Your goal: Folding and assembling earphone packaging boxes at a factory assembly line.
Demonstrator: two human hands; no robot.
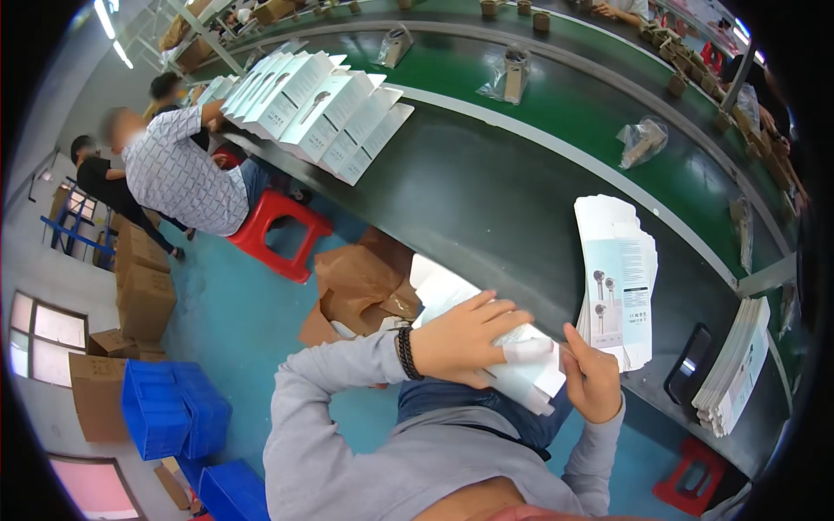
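A white and pale-green folding carton (pixel 439 288) lies across my lap at the table's edge, slanting down to the right. Spread over its top, my left hand (pixel 465 340) grips it, a white wrapping around the thumb. At the carton's right end, my right hand (pixel 594 375) holds the end flaps between thumb and forefinger; its other fingers are partly hidden. Just beyond my right hand lies a fanned stack of flat, unfolded cartons (pixel 618 278) printed with pictures of earphones.
Upright formed cartons (pixel 317 113) stand in rows at the far left of the dark table (pixel 486 191). A phone (pixel 689 363) and another flat carton stack (pixel 734 365) lie right. Bagged parts sit on the green conveyor (pixel 573 113). A seated person (pixel 187 169) works at left by a red stool (pixel 278 230).
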